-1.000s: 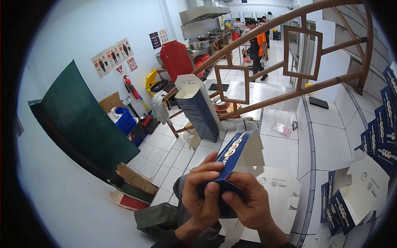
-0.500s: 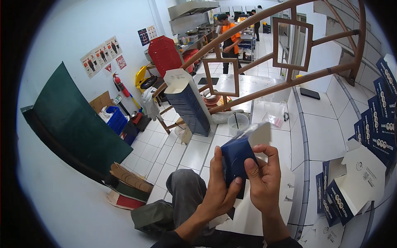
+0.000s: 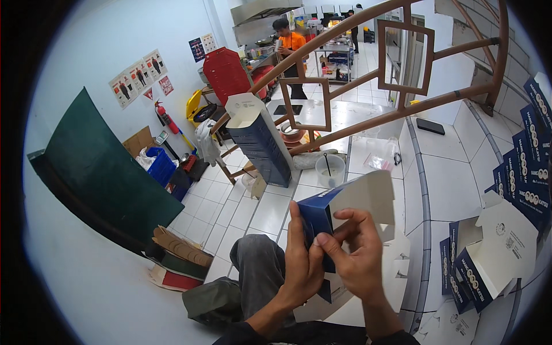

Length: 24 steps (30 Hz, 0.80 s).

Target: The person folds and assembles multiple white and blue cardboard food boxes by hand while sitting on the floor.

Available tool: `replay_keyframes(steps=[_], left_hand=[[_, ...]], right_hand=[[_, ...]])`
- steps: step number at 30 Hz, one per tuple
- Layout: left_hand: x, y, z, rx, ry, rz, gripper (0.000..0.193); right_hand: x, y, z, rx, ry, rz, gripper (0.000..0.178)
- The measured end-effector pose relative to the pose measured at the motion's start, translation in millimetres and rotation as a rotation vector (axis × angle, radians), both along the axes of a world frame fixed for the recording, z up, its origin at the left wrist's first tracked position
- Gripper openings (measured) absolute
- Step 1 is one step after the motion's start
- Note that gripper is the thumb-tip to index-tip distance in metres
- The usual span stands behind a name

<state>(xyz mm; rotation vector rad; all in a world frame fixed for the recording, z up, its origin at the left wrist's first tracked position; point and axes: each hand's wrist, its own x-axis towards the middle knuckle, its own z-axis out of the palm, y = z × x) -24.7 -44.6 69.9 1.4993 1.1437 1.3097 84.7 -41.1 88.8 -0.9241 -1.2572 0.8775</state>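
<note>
Between my hands is a partly folded cardboard box (image 3: 316, 211), dark blue outside and white inside, its white flap (image 3: 368, 195) standing up at the far right. My left hand (image 3: 302, 261) grips the blue side, with fingers along its left edge and the thumb in front. On the near right edge my right hand (image 3: 362, 259) pinches the card between thumb and curled fingers. The fold under the right fingertips is partly hidden. Below, over my lap, lie flat white cardboard pieces (image 3: 345, 307).
Folded blue-and-white boxes (image 3: 497, 253) sit on the tiled steps at the right, with more stacked behind. A tall blue carton (image 3: 264, 149) leans by the brown railing (image 3: 351, 135). A clear tub (image 3: 330, 171) and a phone (image 3: 430, 126) lie ahead. Beyond, a person in orange (image 3: 293, 43) stands.
The box has turned in my hands, so its white flap shows wider. My right fingers have shifted left along its edge. The person in orange has moved left.
</note>
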Motion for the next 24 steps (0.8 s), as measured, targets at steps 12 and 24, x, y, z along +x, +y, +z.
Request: replay_keyframes(steps=[12,24], left_hand=[[-6.8,-5.8,-7.6,0.259,-0.575,-0.054,0.070],[-46.2,19.9,-55.6,-0.294,-0.584,0.337,0.054]], right_hand=[[8.3,-4.5,16.5,0.210,-0.271,0.205,0.023],[-4.2,-21.1,-27.2,0.303,-1.052,0.456,0.032]])
